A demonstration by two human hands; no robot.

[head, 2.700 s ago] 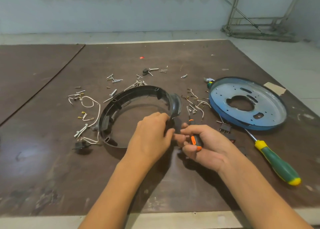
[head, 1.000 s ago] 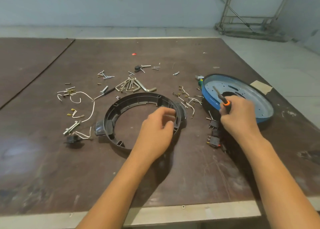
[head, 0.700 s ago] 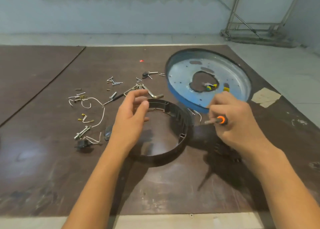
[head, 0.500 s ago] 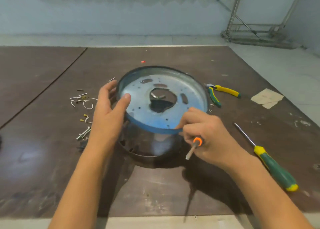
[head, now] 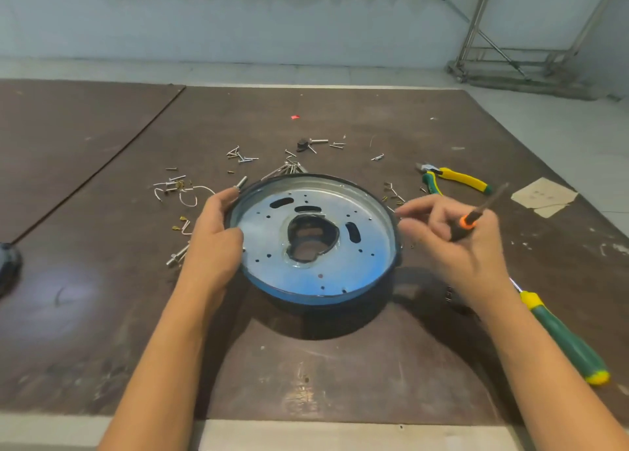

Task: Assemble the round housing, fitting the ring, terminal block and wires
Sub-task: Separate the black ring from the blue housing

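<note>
The round blue metal housing plate [head: 316, 270] lies at the table's middle, on top of the black plastic ring [head: 306, 306], of which only a dark edge shows beneath it. My left hand [head: 214, 239] holds the plate's left rim, thumb inside and fingers around the outside. My right hand [head: 456, 243] is at the plate's right rim, fingertips reaching toward it, and grips a small screwdriver [head: 476, 214] with an orange collar, its shaft pointing up to the right. White wires [head: 189, 195] with terminals lie to the left. No terminal block can be made out.
Several loose screws and pins [head: 289, 164] are scattered behind the plate. Yellow-green pliers [head: 452, 180] lie at the back right, a green-yellow screwdriver [head: 561, 338] at the right, a paper scrap [head: 543, 197] beyond. A dark object [head: 8, 263] sits at the left edge.
My right hand carried the blue plate from the right side over onto the black ring. My left hand let go of the ring and took the plate's left rim. The plate now sits lower.
</note>
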